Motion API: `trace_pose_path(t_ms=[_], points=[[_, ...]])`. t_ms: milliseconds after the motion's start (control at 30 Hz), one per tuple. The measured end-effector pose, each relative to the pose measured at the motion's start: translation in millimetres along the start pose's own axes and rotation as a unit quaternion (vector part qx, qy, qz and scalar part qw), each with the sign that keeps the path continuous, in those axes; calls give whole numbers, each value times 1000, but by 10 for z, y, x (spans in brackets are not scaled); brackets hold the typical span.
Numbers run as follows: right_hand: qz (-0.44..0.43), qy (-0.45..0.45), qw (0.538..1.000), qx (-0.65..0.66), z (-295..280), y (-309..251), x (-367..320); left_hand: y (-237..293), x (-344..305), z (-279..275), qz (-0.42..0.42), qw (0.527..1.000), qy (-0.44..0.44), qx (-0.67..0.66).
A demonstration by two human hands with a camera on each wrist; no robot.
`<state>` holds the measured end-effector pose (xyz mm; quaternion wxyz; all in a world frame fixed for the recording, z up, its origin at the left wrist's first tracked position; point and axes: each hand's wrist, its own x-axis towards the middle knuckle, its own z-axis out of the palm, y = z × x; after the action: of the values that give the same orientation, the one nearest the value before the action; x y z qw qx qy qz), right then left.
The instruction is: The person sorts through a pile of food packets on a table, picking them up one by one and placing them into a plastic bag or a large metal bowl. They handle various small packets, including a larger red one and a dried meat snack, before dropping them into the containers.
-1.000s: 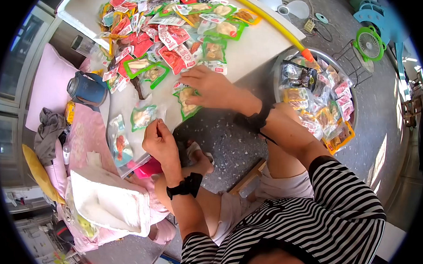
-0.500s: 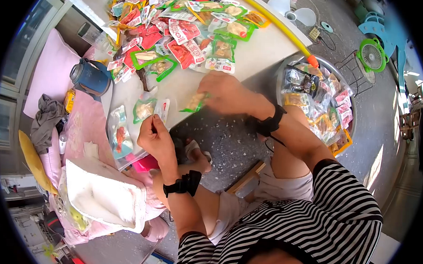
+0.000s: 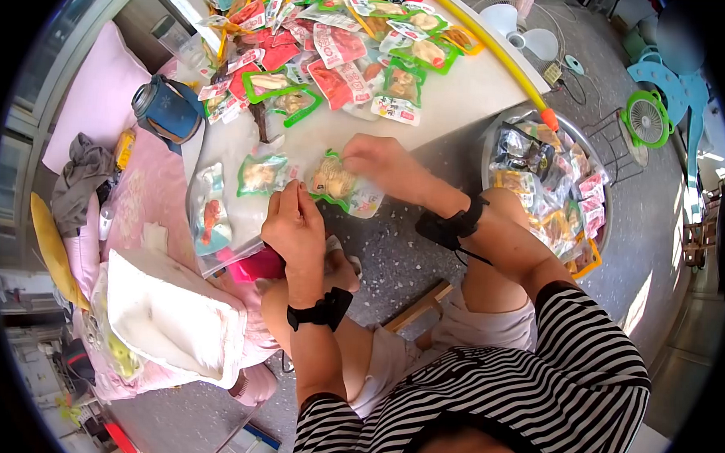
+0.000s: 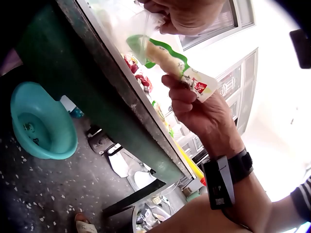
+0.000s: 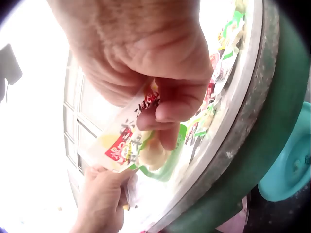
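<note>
My left hand [image 3: 294, 228] is at the table's near edge, its thumb and fingertips pinching clear plastic film [image 4: 142, 31], seen in the left wrist view. From the right, my right hand [image 3: 388, 165] grips the white printed end of a green-edged food packet [image 3: 332, 177] with pale pieces inside. The packet's green end overlaps the clear film in the left wrist view. In the right wrist view, my right fingers curl over the packet [image 5: 153, 155], and the left hand [image 5: 102, 199] is close below it. Another pale-filled packet [image 3: 259, 175] lies beyond the left fingertips.
A heap of food packets [image 3: 337, 46] covers the far table. Beside it lies a yellow tube [image 3: 496, 51]. A metal basin [image 3: 607, 163] of packets stands right, a white foam box [image 3: 175, 324] left, a blue jug [image 3: 171, 112] back left. A teal basin [image 4: 41, 121] sits below the table.
My right hand has picked the green-edged packet up off the table edge and brought it over beside the left hand. The left hand stays pinched. The head view has shifted slightly.
</note>
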<state>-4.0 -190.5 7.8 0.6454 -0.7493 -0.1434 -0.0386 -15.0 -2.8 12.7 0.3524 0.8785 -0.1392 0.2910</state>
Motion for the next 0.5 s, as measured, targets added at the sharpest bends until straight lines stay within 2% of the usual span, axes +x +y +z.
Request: trace_pose_path(t_ms=[67,167,200,300,400,500], points=[[-7,1,999,-36,114,21,42,18,-6,5,3,1000,-5,16],[62,-77,989,106,217,-18,130,24,-19,9,1,1000,-3,20],[18,-89,991,98,246,17,172,19,-15,2,1,1000,1,21],[94,-75,968,221,369,51,220,-7,7,-13,-8,1000,13,19],[112,-72,957,257,413,25,240,-53,17,-21,-2,999,31,11],[71,6,965,251,483,16,251,-75,10,-18,-17,999,44,-23]])
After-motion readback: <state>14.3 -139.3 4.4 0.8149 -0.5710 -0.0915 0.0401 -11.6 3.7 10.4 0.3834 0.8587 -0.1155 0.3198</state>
